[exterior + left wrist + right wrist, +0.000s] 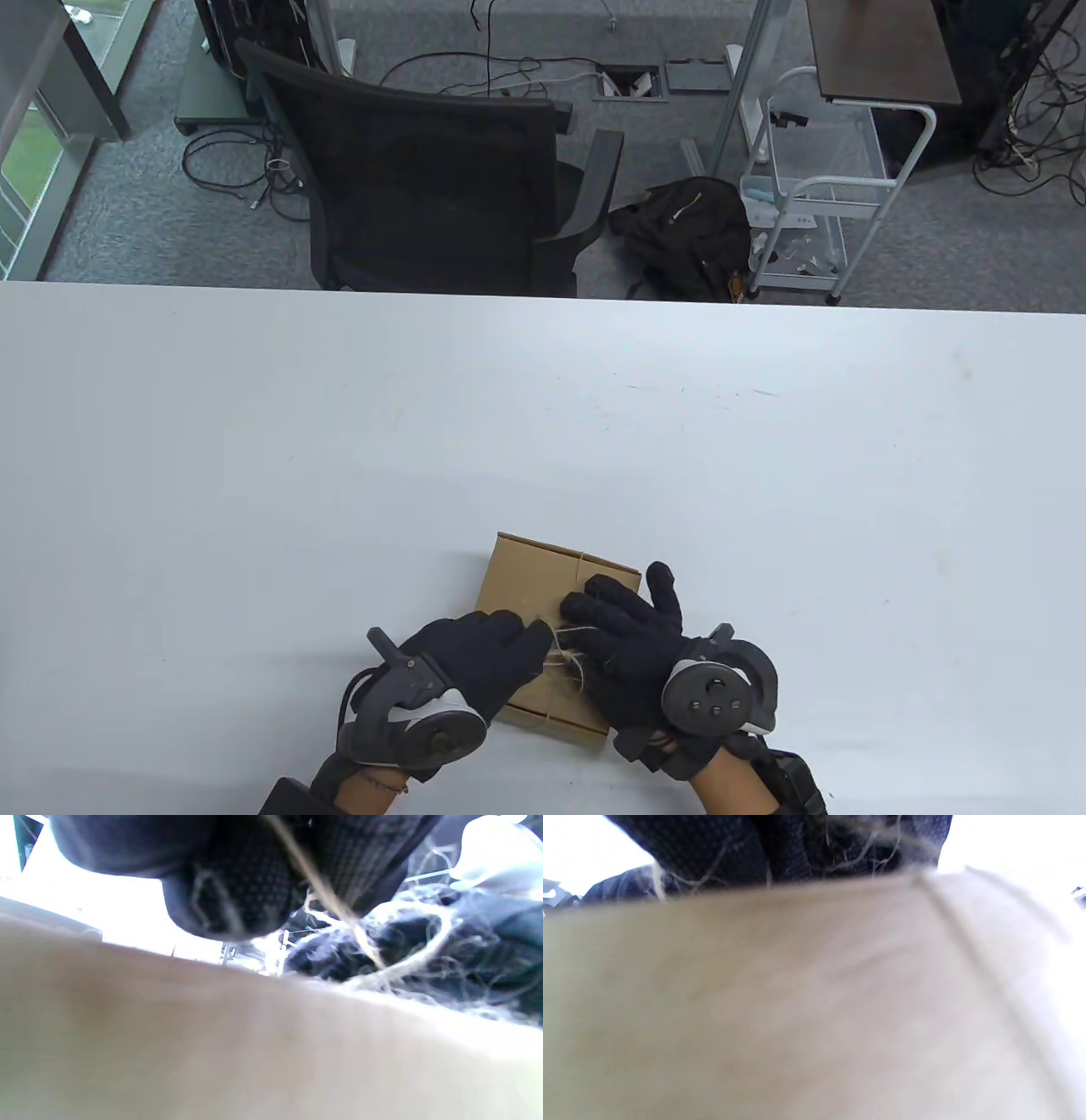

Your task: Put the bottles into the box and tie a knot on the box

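Note:
A closed brown cardboard box (534, 586) lies near the table's front edge, with thin jute twine (567, 652) wrapped over its lid. No bottles show. My left hand (475, 658) rests on the box's left side and pinches a strand of the twine (326, 897) between its fingertips. My right hand (624, 624) lies on the lid's right side, fingers curled over the frayed twine (874, 844) where the strands cross. Both wrist views are filled by the blurred box (212, 1048) (797, 1005).
The white table (254, 441) stretches wide on both sides and behind the box. Beyond its far edge stand a black office chair (441, 178), a black backpack (687, 229) on the floor and a white trolley (814, 187).

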`<state>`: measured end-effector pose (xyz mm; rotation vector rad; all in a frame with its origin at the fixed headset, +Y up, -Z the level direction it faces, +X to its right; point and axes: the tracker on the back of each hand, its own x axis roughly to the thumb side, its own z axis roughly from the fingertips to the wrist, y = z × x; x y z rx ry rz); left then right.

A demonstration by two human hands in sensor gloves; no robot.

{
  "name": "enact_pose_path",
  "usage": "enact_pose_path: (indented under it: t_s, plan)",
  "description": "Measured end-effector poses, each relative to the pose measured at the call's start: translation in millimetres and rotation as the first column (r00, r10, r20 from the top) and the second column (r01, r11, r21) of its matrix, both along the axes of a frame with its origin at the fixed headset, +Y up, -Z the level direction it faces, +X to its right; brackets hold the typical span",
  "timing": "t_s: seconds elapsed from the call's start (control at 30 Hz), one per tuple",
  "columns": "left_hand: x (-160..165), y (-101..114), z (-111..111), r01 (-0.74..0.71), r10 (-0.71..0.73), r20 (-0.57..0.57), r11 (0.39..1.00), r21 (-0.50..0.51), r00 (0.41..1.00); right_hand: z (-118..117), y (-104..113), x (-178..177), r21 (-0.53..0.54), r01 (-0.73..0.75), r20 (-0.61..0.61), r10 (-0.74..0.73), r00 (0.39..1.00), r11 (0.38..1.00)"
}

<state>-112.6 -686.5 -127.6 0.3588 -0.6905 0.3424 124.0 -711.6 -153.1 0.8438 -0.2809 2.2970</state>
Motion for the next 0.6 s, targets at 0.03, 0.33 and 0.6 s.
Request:
enact_pose_path:
  t_s: [0.03, 0.33, 0.6]
  plan:
    - [-4, -1, -2, -0.013, 0.013, 0.003, 1.0, -0.015, 1.0, 0, 1, 4, 0.001, -0.003, 0.028, 0.003, 1.0, 1.0]
    - [-25, -8, -14, -0.066, 0.064, -0.015, 0.991, -0.112, 0.998, 0, 13, 28, 0.07, -0.187, 0.201, 0.17, 0.965, 0.98]
    - [-29, -7, -14, 0.018, -0.023, -0.084, 0.998, -0.057, 0.996, 0, 17, 32, 0.043, -0.388, 0.317, 0.356, 0.879, 0.921]
